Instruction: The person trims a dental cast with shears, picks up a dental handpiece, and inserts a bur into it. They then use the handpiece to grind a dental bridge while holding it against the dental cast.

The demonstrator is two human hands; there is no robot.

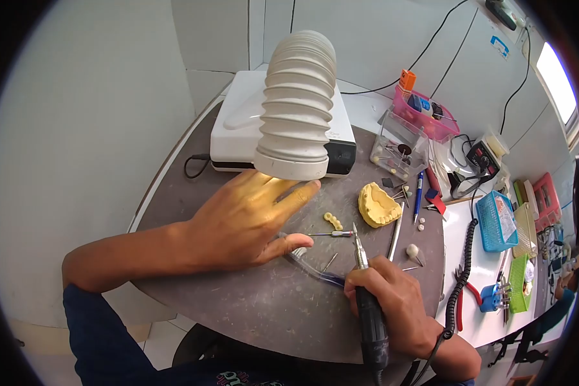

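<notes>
My left hand (257, 209) is below the mouth of the white ribbed suction hose (298, 106), fingers stretched and thumb apart, nothing visible in it; some fingertips are hidden by the hose. My right hand (395, 299) grips a black rotary handpiece (370, 321), its slim metal tip pointing up the table. Between the hands lie a thin metal-handled instrument (341, 234), a toothbrush (320, 275) with a clear and blue handle, and a small bur (330, 261). Farther back are a yellowish row of joined teeth (332, 220) and a yellow dental cast (378, 206).
A white suction box (238, 122) stands behind the hose. To the right are a clear case (399, 145) of burs, a pink basket (428, 116), a blue pen (419, 193), a blue basket (495, 222) and red pliers (460, 309). The handpiece's coiled cord (468, 257) runs along the right side.
</notes>
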